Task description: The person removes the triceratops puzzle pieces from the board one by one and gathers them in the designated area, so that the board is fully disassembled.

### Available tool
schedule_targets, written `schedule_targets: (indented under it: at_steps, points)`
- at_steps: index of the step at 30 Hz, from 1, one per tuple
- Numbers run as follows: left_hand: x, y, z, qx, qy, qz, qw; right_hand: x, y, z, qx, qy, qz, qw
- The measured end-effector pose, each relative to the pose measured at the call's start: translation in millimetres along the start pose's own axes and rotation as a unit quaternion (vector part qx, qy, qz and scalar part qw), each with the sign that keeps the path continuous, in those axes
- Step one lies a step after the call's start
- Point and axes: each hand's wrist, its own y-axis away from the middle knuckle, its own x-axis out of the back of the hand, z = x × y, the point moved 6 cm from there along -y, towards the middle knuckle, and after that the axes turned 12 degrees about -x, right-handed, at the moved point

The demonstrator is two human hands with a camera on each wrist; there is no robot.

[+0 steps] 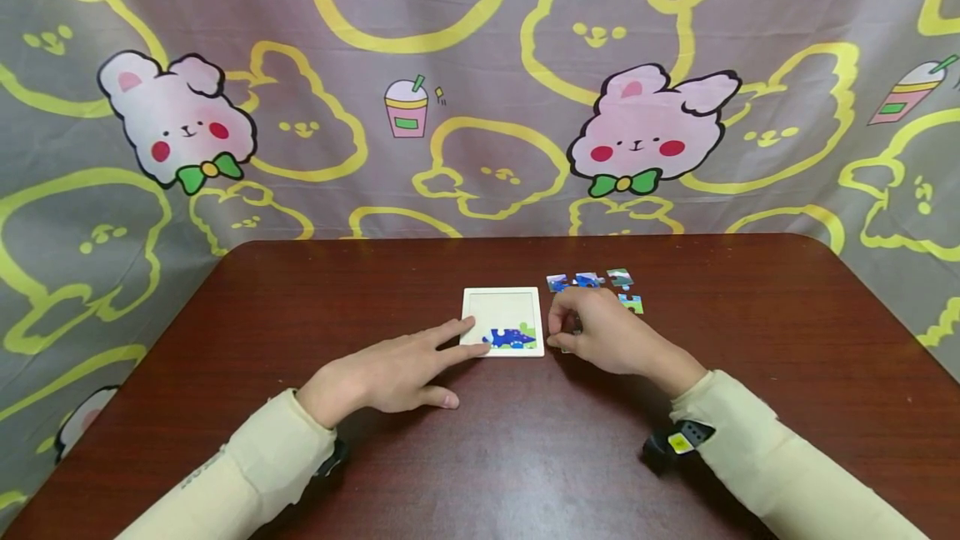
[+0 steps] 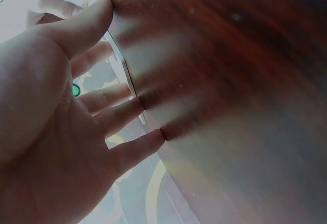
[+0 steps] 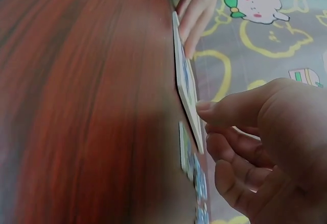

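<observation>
A white square puzzle tray (image 1: 501,311) lies on the table with joined blue and green jigsaw pieces (image 1: 513,337) along its lower right. My left hand (image 1: 397,369) has its fingers spread, with fingertips on the tray's left rim and thumb apart on the table side. Just right of the tray, my right hand (image 1: 611,332) hovers low over loose pieces, fingers loosely bent. In the right wrist view, a gap shows between thumb and fingertips (image 3: 214,142), with nothing seen between them. Loose jigsaw pieces (image 3: 185,150) lie below it, partly hidden by the hand in the head view.
Further loose pieces (image 1: 587,280) lie beyond the right hand, among them a green and grey one (image 1: 620,277) and a yellow-green one (image 1: 632,304). A dark red wooden table (image 1: 480,448) carries everything. A cartoon-printed curtain (image 1: 480,90) hangs behind its far edge.
</observation>
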Motion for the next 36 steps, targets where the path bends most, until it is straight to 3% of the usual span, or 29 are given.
schedule_targets:
  at_steps: [14,20,36]
  points:
    - [0.6,-1.0,0.7,-0.015,-0.007,0.003,0.9999,-28,-23,-25,0.013,-0.031,-0.043,0.999]
    - [1.5,-0.6,0.1,-0.021,-0.005,0.005,0.9998,-35,-27,-34,0.022,-0.011,-0.051,0.998]
    - [2.5,-1.0,1.1,-0.024,-0.013,0.009,0.9996,-41,-34,-37,-0.014,0.031,-0.070,0.997]
